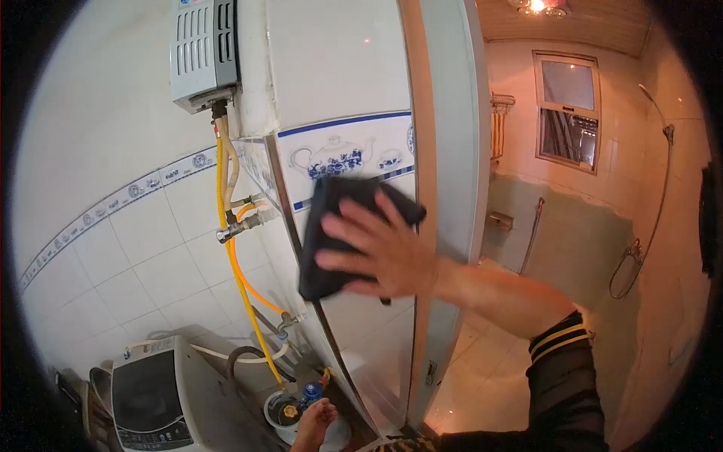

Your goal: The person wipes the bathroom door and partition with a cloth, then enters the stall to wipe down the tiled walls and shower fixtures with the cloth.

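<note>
My right hand lies with spread fingers over a folded black cloth, holding it flat against the tiled wall strip. The cloth sits just under a blue-and-white teapot pattern and covers part of that tile band. The hand and cloth are a little blurred. Low in the view, my left hand hangs with its fingers curled in. Nothing shows in it. Behind it are the gas cylinder and its blue regulator; the hand appears apart from them.
A water heater hangs upper left, with a yellow hose and pipe valve below. A washing machine stands lower left. Right of the door frame is a shower area with a shower hose and window.
</note>
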Action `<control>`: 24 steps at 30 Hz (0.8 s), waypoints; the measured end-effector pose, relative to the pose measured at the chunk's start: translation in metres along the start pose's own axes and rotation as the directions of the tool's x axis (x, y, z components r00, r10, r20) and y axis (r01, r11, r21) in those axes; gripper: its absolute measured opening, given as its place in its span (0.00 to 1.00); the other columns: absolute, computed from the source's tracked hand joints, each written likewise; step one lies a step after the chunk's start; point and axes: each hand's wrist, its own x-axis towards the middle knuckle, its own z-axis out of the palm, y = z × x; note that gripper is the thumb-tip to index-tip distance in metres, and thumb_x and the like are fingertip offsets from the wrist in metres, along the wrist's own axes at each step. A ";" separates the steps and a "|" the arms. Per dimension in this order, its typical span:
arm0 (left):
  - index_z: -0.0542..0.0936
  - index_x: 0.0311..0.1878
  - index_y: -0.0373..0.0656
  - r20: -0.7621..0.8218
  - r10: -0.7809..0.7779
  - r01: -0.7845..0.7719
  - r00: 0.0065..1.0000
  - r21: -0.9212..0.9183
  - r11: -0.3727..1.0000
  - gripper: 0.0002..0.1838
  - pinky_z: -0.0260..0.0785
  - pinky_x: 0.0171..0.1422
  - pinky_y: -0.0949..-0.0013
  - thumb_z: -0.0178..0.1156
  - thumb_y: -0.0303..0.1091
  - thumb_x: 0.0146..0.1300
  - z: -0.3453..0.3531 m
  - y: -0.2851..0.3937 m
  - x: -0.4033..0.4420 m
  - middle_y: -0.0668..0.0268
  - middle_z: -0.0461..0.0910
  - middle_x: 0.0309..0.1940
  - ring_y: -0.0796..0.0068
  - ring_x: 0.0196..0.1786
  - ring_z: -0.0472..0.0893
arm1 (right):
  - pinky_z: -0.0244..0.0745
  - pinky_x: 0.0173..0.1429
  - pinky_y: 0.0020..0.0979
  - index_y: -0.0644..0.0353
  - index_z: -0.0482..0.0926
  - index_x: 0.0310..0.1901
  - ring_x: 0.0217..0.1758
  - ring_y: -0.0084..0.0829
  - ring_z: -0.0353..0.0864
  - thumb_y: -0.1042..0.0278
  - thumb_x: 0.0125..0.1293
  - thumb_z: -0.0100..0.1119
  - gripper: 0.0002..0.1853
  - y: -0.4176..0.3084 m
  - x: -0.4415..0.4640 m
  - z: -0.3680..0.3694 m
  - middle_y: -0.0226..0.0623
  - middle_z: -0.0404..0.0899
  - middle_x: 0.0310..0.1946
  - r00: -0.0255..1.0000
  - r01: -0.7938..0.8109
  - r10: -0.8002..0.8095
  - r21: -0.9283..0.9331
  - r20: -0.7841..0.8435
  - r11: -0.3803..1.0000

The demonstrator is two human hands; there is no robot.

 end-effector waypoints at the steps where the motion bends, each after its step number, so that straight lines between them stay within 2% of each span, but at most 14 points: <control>1: 0.74 0.47 0.44 -0.001 0.003 -0.003 1.000 0.008 1.000 0.13 0.68 0.46 0.68 0.53 0.38 0.62 0.002 0.000 0.005 0.67 0.78 0.36 0.71 0.40 0.77 | 0.33 0.68 0.57 0.36 0.62 0.61 0.70 0.46 0.46 0.47 0.51 0.57 0.33 0.015 0.024 -0.012 0.39 0.51 0.66 1.000 -0.006 0.006 0.002 -0.005 1.000; 3: 0.69 0.50 0.37 -0.012 -0.053 0.052 0.999 -0.091 0.995 0.16 0.69 0.45 0.65 0.53 0.36 0.62 0.008 -0.004 0.017 0.60 0.76 0.36 0.65 0.38 0.76 | 0.35 0.69 0.52 0.43 0.62 0.61 0.71 0.45 0.43 0.51 0.53 0.56 0.32 0.041 0.076 -0.032 0.41 0.49 0.67 0.976 -0.065 0.045 -0.087 -0.215 0.994; 5: 0.68 0.50 0.37 0.016 -0.054 0.055 0.998 -0.100 0.993 0.16 0.69 0.46 0.65 0.51 0.35 0.62 0.020 -0.004 0.021 0.60 0.76 0.36 0.66 0.38 0.76 | 0.39 0.67 0.56 0.44 0.65 0.59 0.69 0.44 0.48 0.48 0.54 0.54 0.29 0.080 0.133 -0.043 0.42 0.55 0.64 0.889 -0.087 -0.021 -0.214 -0.457 0.973; 6: 0.69 0.50 0.37 0.058 -0.069 0.075 0.996 -0.097 0.992 0.16 0.69 0.46 0.65 0.51 0.35 0.62 0.022 -0.004 0.022 0.60 0.76 0.36 0.66 0.39 0.76 | 0.42 0.67 0.51 0.48 0.66 0.58 0.68 0.43 0.50 0.46 0.55 0.52 0.29 0.098 0.159 -0.053 0.42 0.57 0.63 0.857 -0.124 -0.041 -0.282 -0.514 0.951; 7: 0.69 0.50 0.38 0.102 -0.084 0.094 0.991 -0.095 0.991 0.15 0.69 0.46 0.65 0.51 0.35 0.62 0.022 -0.004 0.025 0.60 0.76 0.36 0.66 0.39 0.76 | 0.33 0.70 0.46 0.57 0.55 0.64 0.71 0.47 0.38 0.45 0.64 0.39 0.32 0.099 0.178 -0.077 0.49 0.46 0.67 0.907 -0.173 0.055 -0.251 -0.417 0.952; 9: 0.69 0.49 0.38 0.116 -0.089 0.096 0.989 -0.052 0.994 0.15 0.68 0.46 0.65 0.51 0.36 0.62 0.017 -0.005 0.020 0.61 0.76 0.36 0.67 0.39 0.76 | 0.37 0.70 0.46 0.57 0.58 0.63 0.70 0.47 0.42 0.46 0.63 0.39 0.31 0.124 0.215 -0.092 0.50 0.48 0.66 0.879 -0.228 0.095 -0.238 -0.467 0.944; 11: 0.73 0.49 0.44 0.093 -0.073 0.071 0.993 0.017 0.997 0.16 0.69 0.45 0.68 0.54 0.40 0.61 0.017 0.002 0.004 0.68 0.78 0.35 0.72 0.39 0.77 | 0.42 0.69 0.43 0.57 0.59 0.62 0.69 0.47 0.46 0.46 0.63 0.39 0.31 0.145 0.240 -0.109 0.50 0.50 0.65 0.810 -0.380 0.235 -0.176 -0.537 0.908; 12: 0.73 0.49 0.44 0.105 -0.073 0.073 0.992 0.007 0.997 0.16 0.69 0.45 0.68 0.54 0.40 0.61 0.002 -0.003 0.008 0.68 0.78 0.35 0.72 0.39 0.77 | 0.45 0.68 0.42 0.58 0.60 0.62 0.68 0.47 0.49 0.46 0.63 0.38 0.31 0.150 0.247 -0.116 0.51 0.52 0.65 0.777 -0.433 0.305 -0.115 -0.550 0.894; 14: 0.71 0.53 0.43 0.295 -0.078 0.126 0.952 -0.145 0.981 0.20 0.70 0.46 0.67 0.55 0.41 0.60 -0.043 -0.015 0.017 0.64 0.78 0.39 0.68 0.42 0.77 | 0.44 0.69 0.41 0.56 0.59 0.63 0.68 0.47 0.50 0.44 0.63 0.38 0.32 0.169 0.255 -0.119 0.49 0.53 0.65 0.718 -0.527 0.383 -0.096 -0.581 0.844; 15: 0.71 0.53 0.43 0.294 -0.089 0.136 0.952 -0.145 0.980 0.20 0.70 0.46 0.67 0.55 0.41 0.60 -0.050 -0.009 0.013 0.64 0.78 0.39 0.68 0.42 0.77 | 0.43 0.69 0.39 0.56 0.58 0.63 0.68 0.46 0.49 0.43 0.63 0.38 0.32 0.168 0.253 -0.116 0.48 0.52 0.65 0.707 -0.535 0.393 -0.081 -0.588 0.841; 17: 0.73 0.45 0.39 0.017 -0.125 0.125 0.992 -0.241 0.963 0.15 0.69 0.48 0.63 0.56 0.38 0.60 -0.066 0.003 -0.004 0.60 0.77 0.36 0.65 0.40 0.76 | 0.43 0.69 0.37 0.56 0.59 0.63 0.68 0.46 0.49 0.44 0.63 0.40 0.32 0.167 0.243 -0.109 0.50 0.54 0.64 0.695 -0.552 0.389 -0.103 -0.605 0.827; 19: 0.72 0.46 0.40 0.072 -0.072 0.088 0.995 -0.261 0.961 0.13 0.69 0.49 0.63 0.52 0.37 0.61 -0.084 0.013 -0.012 0.63 0.76 0.35 0.68 0.41 0.76 | 0.42 0.69 0.34 0.58 0.59 0.62 0.68 0.44 0.51 0.46 0.63 0.42 0.31 0.178 0.223 -0.095 0.52 0.58 0.62 0.735 -0.425 0.302 -0.065 -0.607 0.903; 21: 0.72 0.47 0.40 0.025 -0.092 0.095 0.995 -0.241 0.966 0.14 0.69 0.49 0.64 0.52 0.37 0.61 -0.098 0.025 -0.016 0.63 0.75 0.35 0.68 0.40 0.75 | 0.42 0.69 0.35 0.58 0.59 0.62 0.68 0.44 0.50 0.49 0.63 0.42 0.30 0.194 0.183 -0.061 0.51 0.57 0.63 0.764 -0.412 0.301 -0.074 -0.570 0.908; 24: 0.71 0.48 0.40 0.047 -0.137 0.144 0.989 -0.219 0.965 0.15 0.68 0.49 0.65 0.53 0.37 0.61 -0.121 0.026 -0.014 0.63 0.76 0.36 0.69 0.40 0.75 | 0.41 0.70 0.37 0.59 0.58 0.63 0.69 0.43 0.47 0.57 0.63 0.43 0.28 0.118 0.089 -0.007 0.49 0.53 0.65 0.799 -0.361 0.220 -0.152 -0.560 0.920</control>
